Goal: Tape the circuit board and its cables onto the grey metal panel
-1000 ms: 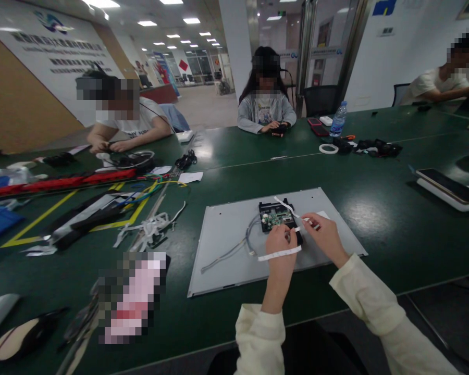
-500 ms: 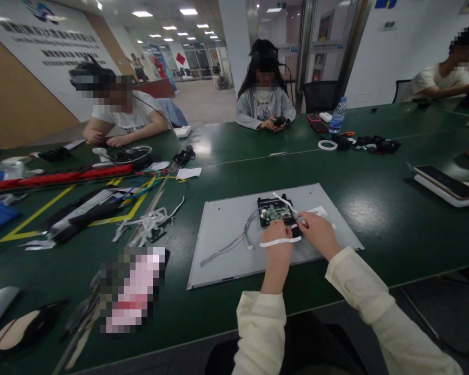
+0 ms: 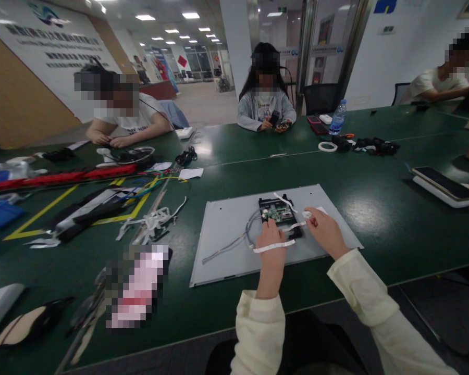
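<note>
- The right hand has drawn away from the left hand, exposing more white strip across the black frame.
- Right fingertips pinch the strip closed; left fingers curl, their hold hidden.
- The green circuit board sits in that frame, on a flat grey panel.

I'm at this big green table, lettered sign wall and tan panel upper left. Ceiling lights run back over a pale floor top center; glass doors, black chair and white wall upper right.
</note>
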`<action>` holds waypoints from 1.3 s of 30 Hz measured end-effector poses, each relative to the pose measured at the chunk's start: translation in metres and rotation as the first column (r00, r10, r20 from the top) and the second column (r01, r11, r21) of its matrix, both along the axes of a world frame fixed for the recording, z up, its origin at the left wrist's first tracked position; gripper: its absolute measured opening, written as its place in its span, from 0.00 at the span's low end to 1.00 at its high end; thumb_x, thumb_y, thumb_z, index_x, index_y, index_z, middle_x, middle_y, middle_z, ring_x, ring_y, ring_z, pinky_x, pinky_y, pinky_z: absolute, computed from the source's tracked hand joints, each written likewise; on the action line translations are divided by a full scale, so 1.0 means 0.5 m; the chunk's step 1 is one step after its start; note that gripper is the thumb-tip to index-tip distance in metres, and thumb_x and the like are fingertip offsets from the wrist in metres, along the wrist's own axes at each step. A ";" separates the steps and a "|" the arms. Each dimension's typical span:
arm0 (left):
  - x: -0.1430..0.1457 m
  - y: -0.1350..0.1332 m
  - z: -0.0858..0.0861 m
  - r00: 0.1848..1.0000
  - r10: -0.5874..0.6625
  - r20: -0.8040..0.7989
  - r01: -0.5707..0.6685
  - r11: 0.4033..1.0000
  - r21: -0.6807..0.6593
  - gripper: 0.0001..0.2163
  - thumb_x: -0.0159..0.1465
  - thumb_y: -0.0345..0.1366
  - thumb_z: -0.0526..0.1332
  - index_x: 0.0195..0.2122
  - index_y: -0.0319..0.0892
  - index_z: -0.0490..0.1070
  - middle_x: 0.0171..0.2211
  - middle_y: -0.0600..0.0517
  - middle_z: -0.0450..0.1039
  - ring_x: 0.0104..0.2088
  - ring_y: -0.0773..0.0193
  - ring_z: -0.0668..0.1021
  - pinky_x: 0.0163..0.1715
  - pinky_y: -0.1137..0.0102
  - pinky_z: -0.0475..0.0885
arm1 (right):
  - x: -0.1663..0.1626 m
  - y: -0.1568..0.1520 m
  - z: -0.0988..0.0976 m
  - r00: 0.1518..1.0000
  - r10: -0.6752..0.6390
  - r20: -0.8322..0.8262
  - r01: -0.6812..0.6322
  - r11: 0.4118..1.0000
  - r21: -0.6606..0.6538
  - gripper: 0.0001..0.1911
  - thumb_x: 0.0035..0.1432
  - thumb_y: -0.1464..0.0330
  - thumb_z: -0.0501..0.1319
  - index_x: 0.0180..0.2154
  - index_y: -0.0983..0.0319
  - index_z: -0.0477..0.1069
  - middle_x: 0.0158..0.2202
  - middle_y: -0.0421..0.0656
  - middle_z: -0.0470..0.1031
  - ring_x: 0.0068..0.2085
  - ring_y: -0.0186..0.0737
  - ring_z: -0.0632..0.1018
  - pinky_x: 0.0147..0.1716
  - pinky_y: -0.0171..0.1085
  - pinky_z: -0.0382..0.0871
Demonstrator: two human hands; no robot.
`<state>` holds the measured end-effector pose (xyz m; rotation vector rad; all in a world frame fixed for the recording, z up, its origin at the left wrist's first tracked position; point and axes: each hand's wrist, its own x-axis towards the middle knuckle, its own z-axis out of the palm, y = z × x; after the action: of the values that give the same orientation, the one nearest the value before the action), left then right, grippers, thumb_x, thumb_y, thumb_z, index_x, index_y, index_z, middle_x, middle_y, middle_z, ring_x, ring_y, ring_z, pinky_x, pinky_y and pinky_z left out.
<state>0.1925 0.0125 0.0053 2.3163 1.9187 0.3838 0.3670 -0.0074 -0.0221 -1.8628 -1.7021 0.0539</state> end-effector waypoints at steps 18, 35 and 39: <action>-0.008 -0.005 0.001 0.999 -0.053 -0.010 0.052 0.995 -0.084 0.09 0.66 0.28 0.51 0.46 0.39 0.63 0.41 0.46 0.71 0.37 0.60 0.77 0.33 0.70 0.67 | -0.122 -0.111 0.085 0.749 0.422 -0.511 -0.480 0.877 0.021 0.20 0.59 0.69 0.56 0.53 0.56 0.66 0.50 0.45 0.68 0.40 0.36 0.74 0.38 0.36 0.71; -0.009 -0.009 -0.002 0.997 -0.077 -0.028 0.076 0.997 -0.023 0.08 0.65 0.28 0.51 0.44 0.39 0.65 0.39 0.46 0.70 0.37 0.58 0.76 0.31 0.68 0.67 | -0.120 -0.107 0.089 0.652 0.280 -0.705 -0.447 0.893 -0.058 0.11 0.59 0.66 0.57 0.42 0.60 0.74 0.35 0.40 0.76 0.34 0.35 0.74 0.33 0.34 0.66; -0.007 -0.009 0.003 0.998 -0.053 -0.016 0.052 0.996 -0.071 0.08 0.65 0.28 0.52 0.44 0.39 0.65 0.39 0.46 0.70 0.36 0.59 0.76 0.32 0.69 0.67 | -0.118 -0.101 0.087 0.540 0.253 -0.803 -0.460 0.887 -0.030 0.10 0.58 0.65 0.58 0.37 0.61 0.76 0.31 0.40 0.76 0.32 0.35 0.74 0.31 0.33 0.66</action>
<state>0.1890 0.0079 0.0070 2.3274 1.8431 0.2860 0.3077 -0.0579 0.0213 -1.2508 -1.4023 1.1394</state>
